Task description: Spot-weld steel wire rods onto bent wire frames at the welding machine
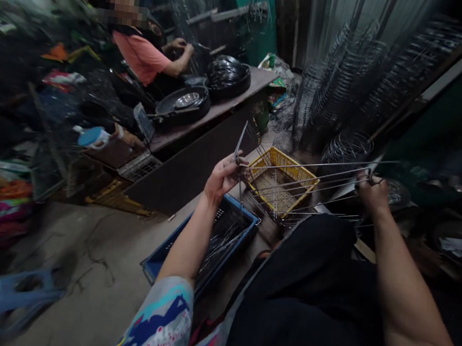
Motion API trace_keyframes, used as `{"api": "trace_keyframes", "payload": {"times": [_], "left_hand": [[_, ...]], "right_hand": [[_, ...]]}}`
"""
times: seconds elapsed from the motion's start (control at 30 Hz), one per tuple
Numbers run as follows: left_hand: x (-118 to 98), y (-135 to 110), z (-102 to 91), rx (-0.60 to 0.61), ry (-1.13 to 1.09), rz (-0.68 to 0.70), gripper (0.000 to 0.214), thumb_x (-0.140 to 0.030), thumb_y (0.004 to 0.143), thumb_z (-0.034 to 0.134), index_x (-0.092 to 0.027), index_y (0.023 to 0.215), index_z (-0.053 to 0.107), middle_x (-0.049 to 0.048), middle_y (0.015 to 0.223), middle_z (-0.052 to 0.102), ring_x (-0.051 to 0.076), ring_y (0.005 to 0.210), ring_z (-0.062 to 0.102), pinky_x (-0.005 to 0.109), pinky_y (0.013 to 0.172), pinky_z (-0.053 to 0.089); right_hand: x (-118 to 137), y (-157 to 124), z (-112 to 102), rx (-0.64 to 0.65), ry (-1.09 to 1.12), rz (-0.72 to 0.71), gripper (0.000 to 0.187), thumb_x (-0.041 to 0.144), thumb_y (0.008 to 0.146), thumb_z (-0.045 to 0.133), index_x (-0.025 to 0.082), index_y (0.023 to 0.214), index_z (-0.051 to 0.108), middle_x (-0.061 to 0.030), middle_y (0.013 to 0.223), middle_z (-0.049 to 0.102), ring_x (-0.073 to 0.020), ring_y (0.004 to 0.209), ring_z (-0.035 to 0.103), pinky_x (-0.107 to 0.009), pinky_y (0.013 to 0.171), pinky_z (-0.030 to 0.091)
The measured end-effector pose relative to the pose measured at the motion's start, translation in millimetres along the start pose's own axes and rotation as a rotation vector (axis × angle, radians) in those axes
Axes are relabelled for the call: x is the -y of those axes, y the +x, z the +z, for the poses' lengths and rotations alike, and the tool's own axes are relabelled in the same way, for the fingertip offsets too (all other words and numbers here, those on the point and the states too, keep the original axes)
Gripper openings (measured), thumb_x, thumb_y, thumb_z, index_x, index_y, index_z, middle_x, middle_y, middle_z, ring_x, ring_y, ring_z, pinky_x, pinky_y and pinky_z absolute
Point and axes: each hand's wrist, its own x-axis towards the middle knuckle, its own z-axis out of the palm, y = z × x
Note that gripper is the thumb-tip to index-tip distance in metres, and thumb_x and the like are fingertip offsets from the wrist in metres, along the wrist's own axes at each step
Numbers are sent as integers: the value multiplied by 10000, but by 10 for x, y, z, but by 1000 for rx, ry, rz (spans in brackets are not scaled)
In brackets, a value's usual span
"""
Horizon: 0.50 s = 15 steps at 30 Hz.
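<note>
To keep the thin metal rods [321, 165] under control, both hands would do best to grip near the ends with even pressure, stay apart, and hold the lengths taut enough not to cross or spring loose. Any turn seems safest made slowly and with both wrists together, since such slender metal probably bends or snags easily, the yellow crate [278, 155] being so close below.

The rods stretch between the hands, right of the frame's centre, passing above that crate in this view. The left hand [223, 175], near the middle, has its fingers curled round their near ends, one piece pointing steeply up; the right hand [373, 193], toward the right edge, is closed about the other ends. Whether the rods are joined cannot be told. More lie in the blue crate [242, 208], lower centre.
</note>
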Motion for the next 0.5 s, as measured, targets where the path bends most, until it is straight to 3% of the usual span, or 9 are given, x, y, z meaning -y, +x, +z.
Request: {"api": "trace_keyframes", "payload": {"times": [0.1,0.2,0.3,0.4,0.5], "left_hand": [[56,53,-56,-1,111,-23,642,-308,635,879,-135,1176,578,43,826,711,172,696,697,302,690,575],[62,167,-119,-10,181,-69,645,-386,636,880,-103,1133,583,50,769,710,172,637,695,279,624,568],[61,307,-113,-9,205,-86,592,-457,629,870,-82,1012,618,47,727,693,124,510,631,246,531,530],[103,415,19,55,184,-76,543,-460,661,849,-96,997,627,26,716,681,50,410,487,220,463,470],[150,488,186,82,215,-84,572,-407,726,810,-110,1164,595,13,695,680,32,371,374,203,394,354]], "right_hand": [[73,51,81,-24,20,76,502,642,844,556,220,572,538,-22,486,482,-162,506,425,-311,488,311],[288,56,74,22,102,-45,412,580,825,562,214,634,556,-23,562,517,-176,529,448,-313,513,353],[710,-6,5,69,94,-225,301,475,815,574,220,656,550,-28,593,535,-181,547,468,-310,531,360],[1232,-162,14,348,3,-466,280,372,845,546,227,615,483,11,528,452,-141,493,390,-289,518,303],[1600,-379,132,580,-107,-651,236,316,825,543,230,631,438,15,540,463,-139,505,409,-289,538,278]]}}
